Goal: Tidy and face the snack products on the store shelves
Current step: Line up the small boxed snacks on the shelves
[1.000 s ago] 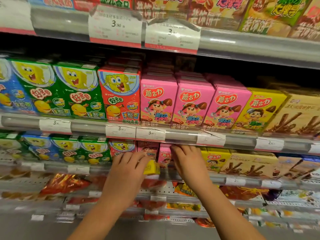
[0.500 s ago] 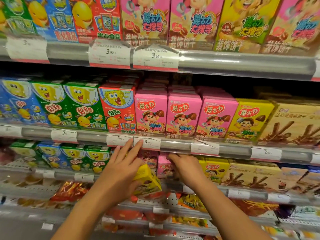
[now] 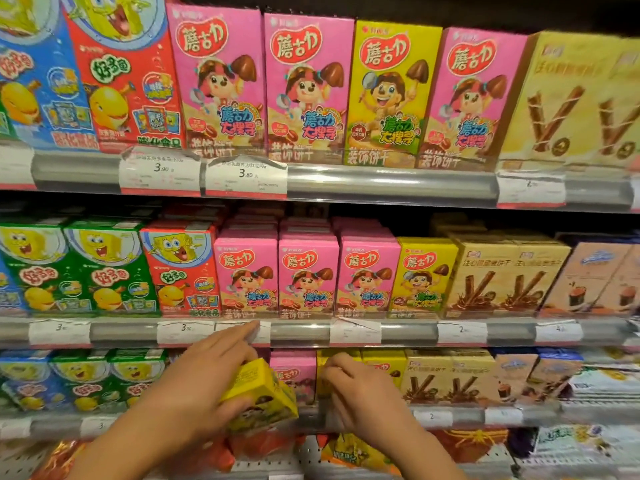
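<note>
Between two hands [image 3: 194,386] [image 3: 360,389], one yellow box [image 3: 259,398]

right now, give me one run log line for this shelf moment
left hand: grips small yellow box, tilted, off shelf | right hand: fingers curled at yellow boxes, grip unclear | step: facing lower shelf

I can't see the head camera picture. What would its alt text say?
A person's left hand holds a small yellow snack box tilted in front of a store shelf, while the right hand reaches to the boxes on the shelf beside it. Above are rows of pink boxes, yellow, green and red snack boxes with price tags.
</note>
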`<state>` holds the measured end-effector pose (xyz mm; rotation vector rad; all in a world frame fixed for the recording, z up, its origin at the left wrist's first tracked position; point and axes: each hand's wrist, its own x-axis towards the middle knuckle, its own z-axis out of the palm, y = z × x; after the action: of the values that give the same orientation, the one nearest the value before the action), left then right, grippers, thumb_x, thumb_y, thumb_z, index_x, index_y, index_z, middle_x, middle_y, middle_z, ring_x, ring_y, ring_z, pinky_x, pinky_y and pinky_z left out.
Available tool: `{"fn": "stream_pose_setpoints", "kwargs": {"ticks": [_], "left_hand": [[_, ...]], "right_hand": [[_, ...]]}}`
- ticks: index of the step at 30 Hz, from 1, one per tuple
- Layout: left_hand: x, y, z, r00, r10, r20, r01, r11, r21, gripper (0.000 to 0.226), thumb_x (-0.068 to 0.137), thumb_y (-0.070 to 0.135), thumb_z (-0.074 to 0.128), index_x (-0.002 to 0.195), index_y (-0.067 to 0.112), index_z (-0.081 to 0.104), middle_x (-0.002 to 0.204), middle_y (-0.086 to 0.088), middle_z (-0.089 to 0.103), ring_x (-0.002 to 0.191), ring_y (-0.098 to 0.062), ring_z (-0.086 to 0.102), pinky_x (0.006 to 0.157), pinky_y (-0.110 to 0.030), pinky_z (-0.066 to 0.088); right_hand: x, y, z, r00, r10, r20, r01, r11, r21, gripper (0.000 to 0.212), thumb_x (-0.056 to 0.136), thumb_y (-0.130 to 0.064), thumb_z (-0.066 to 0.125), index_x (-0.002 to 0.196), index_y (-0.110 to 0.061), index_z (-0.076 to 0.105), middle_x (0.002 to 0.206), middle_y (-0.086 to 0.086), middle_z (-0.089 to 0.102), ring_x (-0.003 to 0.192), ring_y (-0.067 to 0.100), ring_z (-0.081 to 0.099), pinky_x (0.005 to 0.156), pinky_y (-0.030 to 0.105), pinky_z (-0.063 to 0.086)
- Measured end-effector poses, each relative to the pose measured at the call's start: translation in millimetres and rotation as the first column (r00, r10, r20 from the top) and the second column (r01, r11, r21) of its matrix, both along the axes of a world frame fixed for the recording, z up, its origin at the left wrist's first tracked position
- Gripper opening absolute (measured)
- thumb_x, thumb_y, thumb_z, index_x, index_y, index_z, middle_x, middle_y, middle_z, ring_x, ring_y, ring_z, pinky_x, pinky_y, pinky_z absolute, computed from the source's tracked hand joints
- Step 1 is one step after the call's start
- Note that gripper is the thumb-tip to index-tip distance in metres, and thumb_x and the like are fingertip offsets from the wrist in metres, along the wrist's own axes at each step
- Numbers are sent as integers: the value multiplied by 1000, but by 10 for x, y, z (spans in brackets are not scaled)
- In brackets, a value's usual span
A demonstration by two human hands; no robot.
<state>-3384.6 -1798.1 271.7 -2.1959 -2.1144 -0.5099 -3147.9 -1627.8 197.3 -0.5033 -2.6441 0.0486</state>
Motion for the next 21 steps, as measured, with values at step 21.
{"fn": "stream_pose_setpoints", "kwargs": {"ticks": [21], "left_hand": [[222,594,1643,969,-118,-215,190,917,351,40,66,56,67,98,34,59,151,11,50,134,-14,49,109,-30,31]], "right_hand": [[625,449,3023,710,-64,-702,406,851,333,46,93,-20,56,136,-7,58,129,10,63,121,25,55,104,30,42]]}}
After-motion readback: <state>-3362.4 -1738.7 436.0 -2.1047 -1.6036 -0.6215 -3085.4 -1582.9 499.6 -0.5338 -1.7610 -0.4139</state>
